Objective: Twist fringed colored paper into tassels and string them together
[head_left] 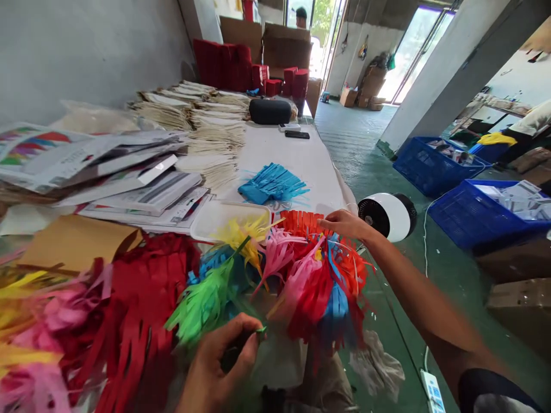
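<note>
My left hand is closed in a pinch at the lower middle, with a small twisted end of green strip between thumb and fingertips. A green paper tassel lies just beyond it, beside a yellow tassel. Farther right, my right hand reaches over the table edge. Its fingertips are together on an orange-red paper fringe; the thumb is hidden. Pink tassels, a red tassel and a blue one hang below that hand.
Left lie dark red fringe strips, a brown paper sheet and printed packaging. Ahead are a blue fringe, a plastic tray, a black case and a phone. A white fan and blue crates stand right.
</note>
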`<control>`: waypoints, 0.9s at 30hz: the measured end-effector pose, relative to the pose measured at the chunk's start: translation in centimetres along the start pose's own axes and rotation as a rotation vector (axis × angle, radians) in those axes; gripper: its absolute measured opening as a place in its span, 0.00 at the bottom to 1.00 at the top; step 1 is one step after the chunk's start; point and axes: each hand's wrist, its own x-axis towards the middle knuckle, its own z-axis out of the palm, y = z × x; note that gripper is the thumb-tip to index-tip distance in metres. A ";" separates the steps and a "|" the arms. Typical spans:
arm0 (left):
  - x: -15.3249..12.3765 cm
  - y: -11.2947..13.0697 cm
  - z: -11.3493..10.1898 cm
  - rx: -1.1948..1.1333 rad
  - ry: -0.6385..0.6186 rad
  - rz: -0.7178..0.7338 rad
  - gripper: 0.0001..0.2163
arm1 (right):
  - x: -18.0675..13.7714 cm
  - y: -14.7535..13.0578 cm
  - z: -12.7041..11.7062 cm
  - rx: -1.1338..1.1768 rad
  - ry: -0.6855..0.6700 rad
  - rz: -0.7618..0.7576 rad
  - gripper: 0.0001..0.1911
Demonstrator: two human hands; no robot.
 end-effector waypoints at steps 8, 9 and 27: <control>2.1 0.1 1.2 0.046 -0.027 -0.005 0.13 | 2.2 -2.4 0.8 -0.040 -0.185 -0.070 0.17; 2.1 0.0 1.2 0.045 -0.019 -0.004 0.12 | 2.2 -2.4 0.9 -0.024 -0.184 -0.080 0.15; 2.9 0.2 0.8 0.004 -0.110 -0.002 0.13 | -2.7 -3.0 1.0 0.936 0.122 -0.236 0.20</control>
